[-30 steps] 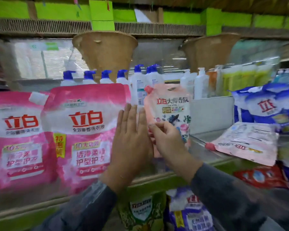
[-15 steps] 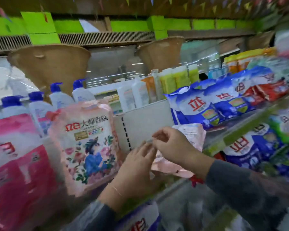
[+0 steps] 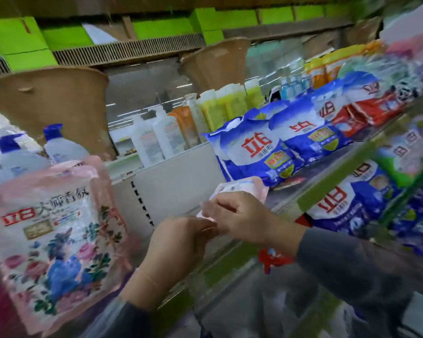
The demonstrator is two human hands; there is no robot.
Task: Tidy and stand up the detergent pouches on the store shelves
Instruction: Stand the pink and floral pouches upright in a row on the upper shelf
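Both hands pinch the near edge of a pale pink detergent pouch (image 3: 244, 189) lying flat on the shelf (image 3: 288, 203): right hand (image 3: 242, 215) clenched on its top edge, left hand (image 3: 181, 242) w/ fingertips (image 3: 211, 228) closed on the corner just below. Rest of the pouch runs back beyond the knuckles, toward the blue detergent bags (image 3: 259, 152). Prob. a soft, liquid-filled, slick film, so it'll sag & slosh; better held by the stiff sealed seam, w/ the base supported while standing it beside the upright floral pouch (image 3: 56, 237), left of the left fingers.
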